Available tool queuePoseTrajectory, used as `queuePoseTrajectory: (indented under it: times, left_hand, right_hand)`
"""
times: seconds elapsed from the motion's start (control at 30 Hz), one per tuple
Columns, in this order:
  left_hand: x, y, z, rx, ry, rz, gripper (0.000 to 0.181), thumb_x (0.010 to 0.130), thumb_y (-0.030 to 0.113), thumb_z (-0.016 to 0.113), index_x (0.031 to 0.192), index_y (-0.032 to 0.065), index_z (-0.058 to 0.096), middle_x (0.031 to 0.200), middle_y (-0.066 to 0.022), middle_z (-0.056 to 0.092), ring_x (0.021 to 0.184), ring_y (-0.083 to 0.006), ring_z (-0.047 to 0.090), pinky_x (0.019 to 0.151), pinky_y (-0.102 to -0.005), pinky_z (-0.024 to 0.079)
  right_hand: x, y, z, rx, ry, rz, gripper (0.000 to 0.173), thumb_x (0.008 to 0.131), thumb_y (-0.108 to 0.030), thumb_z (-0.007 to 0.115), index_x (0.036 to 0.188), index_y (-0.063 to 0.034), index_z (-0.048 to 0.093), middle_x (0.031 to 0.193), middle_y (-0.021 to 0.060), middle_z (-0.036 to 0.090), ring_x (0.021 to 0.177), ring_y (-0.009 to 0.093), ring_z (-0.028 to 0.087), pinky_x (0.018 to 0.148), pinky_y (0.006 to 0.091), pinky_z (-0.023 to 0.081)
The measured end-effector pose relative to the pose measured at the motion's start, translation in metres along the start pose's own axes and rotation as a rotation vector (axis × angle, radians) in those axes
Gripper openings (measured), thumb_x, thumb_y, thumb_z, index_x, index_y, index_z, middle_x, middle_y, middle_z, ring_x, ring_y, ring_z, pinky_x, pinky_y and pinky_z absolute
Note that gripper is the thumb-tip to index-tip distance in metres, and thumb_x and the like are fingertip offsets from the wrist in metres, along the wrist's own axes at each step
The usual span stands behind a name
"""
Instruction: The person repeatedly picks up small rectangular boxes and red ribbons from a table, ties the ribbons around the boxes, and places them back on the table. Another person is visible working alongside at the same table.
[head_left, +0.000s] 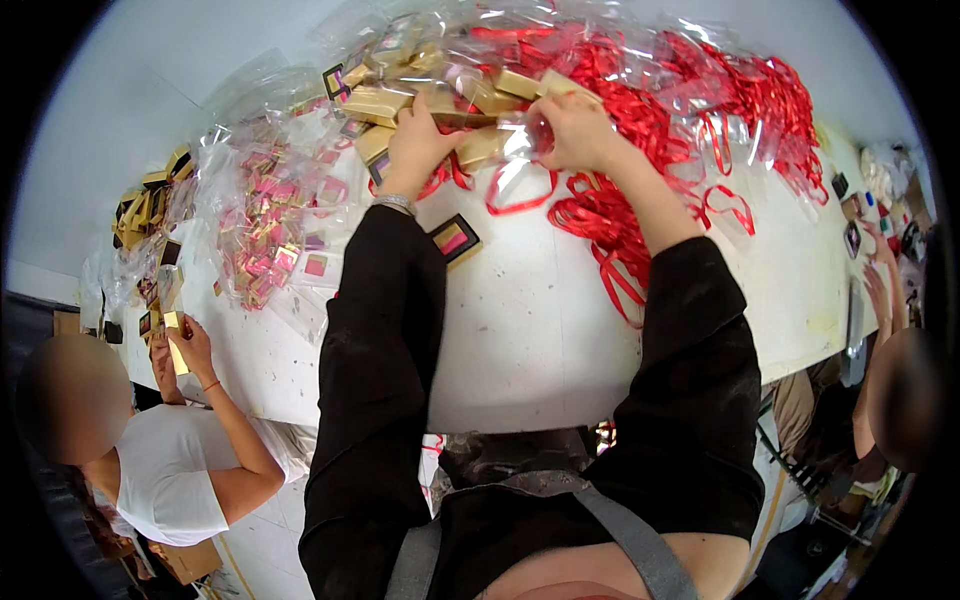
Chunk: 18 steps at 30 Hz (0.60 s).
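Observation:
My left hand (420, 146) reaches over a heap of gold boxes (375, 105), fingers against them and thumb spread. Whether it grips one cannot be told. My right hand (574, 131) is curled at the edge of a shiny clear plastic piece (516, 139), with its fingertips partly hidden. Just beyond that hand lies a pale gold box (564, 85). A loop of red ribbon (517, 206) lies below the plastic. Nearer to me, a black-framed makeup palette (454, 238) with a pink and gold face rests on the white table (525, 337).
Piles of red ribbon (607, 217) spread to the right. On the left are pink and gold pieces in clear bags (266, 225) and stacked gold boxes (139, 210). A person in a white top (176, 472) holds a gold box (177, 341); another person's hands (881, 277) are at far right.

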<state>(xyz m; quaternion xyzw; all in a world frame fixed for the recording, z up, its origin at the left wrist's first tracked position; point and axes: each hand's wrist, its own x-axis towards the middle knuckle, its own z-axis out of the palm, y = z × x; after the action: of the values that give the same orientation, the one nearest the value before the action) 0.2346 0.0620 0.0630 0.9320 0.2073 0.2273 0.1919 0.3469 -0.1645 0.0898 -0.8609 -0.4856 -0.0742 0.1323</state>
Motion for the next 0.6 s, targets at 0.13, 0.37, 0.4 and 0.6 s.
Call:
queuePoseTrajectory:
  times: [0.13, 0.37, 0.4, 0.6]
  left_hand:
    - [-0.011, -0.024, -0.028, -0.006, 0.08, 0.003, 0.087, 0.062, 0.034, 0.076, 0.133, 0.0035, 0.034, 0.112, -0.0221, 0.055, 0.102, -0.0361, 0.055, 0.084, -0.0413, 0.047]
    - [-0.018, -0.147, -0.128, 0.846, 0.497, -0.336, 0.086, 0.069, 0.031, 0.071, 0.137, 0.0052, 0.027, 0.125, -0.0264, 0.046, 0.116, -0.0414, 0.044, 0.093, -0.0474, 0.04]
    - [-0.007, -0.158, -0.138, 0.912, 0.506, -0.243, 0.081, 0.07, 0.03, 0.07, 0.136, 0.0048, 0.03, 0.126, -0.0265, 0.046, 0.117, -0.0408, 0.044, 0.094, -0.046, 0.039]
    - [0.083, -0.137, -0.122, 0.082, 0.217, 0.109, 0.048, 0.078, 0.023, 0.062, 0.118, -0.0023, 0.053, 0.117, -0.0235, 0.055, 0.11, -0.034, 0.053, 0.094, -0.0355, 0.041]
  right_hand:
    - [0.021, -0.049, 0.026, 0.104, 0.119, -0.132, 0.061, 0.061, -0.027, 0.074, 0.116, -0.0133, 0.051, 0.107, 0.0114, 0.058, 0.099, 0.028, 0.058, 0.082, 0.0453, 0.043]
    - [0.119, -0.205, 0.105, 0.779, 0.234, -0.145, 0.067, 0.071, -0.044, 0.068, 0.122, -0.0052, 0.049, 0.114, 0.0164, 0.058, 0.098, 0.034, 0.058, 0.083, 0.0401, 0.046]
    - [0.13, -0.216, 0.105, 0.835, 0.189, -0.141, 0.065, 0.072, -0.044, 0.066, 0.121, -0.004, 0.051, 0.114, 0.0175, 0.058, 0.099, 0.034, 0.058, 0.084, 0.0403, 0.046]
    - [0.181, -0.153, 0.069, 0.593, -0.147, -0.046, 0.04, 0.076, -0.037, 0.059, 0.106, -0.0112, 0.065, 0.095, 0.0181, 0.065, 0.091, 0.034, 0.062, 0.082, 0.0409, 0.047]
